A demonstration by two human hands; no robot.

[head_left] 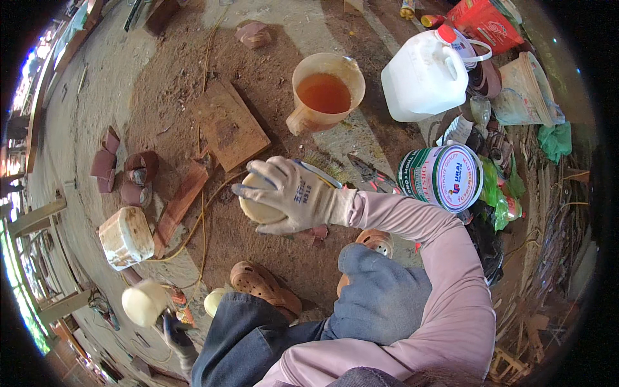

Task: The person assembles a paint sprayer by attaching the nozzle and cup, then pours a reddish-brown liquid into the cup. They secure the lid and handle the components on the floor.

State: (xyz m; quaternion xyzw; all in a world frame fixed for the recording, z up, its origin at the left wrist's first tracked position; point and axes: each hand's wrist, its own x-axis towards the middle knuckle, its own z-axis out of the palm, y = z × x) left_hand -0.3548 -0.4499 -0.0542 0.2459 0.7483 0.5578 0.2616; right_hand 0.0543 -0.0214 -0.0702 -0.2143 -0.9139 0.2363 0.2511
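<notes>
My right hand (293, 190), in a pale knitted glove with dark fingertips, reaches across the middle and grips a cream rounded piece (258, 209) from above. The palm hides much of that piece, and its exact kind does not show. At the lower left my left hand (175, 332), also gloved, is partly seen beside my knee. Its dark fingers are bent at the edge of another pale rounded piece (143, 302), which it seems to hold. A third pale rounded piece (215, 300) shows next to my trouser leg.
Ahead stand a beige jug (303, 121) of orange-brown liquid, a white jerrycan (419, 77) and a paint tin (459, 178). Pliers (367, 171) lie near the tin. A wooden board (232, 126), sandpaper rolls (140, 166) and a stained white container (126, 238) are left. A yellow cord (204, 226) crosses the ground.
</notes>
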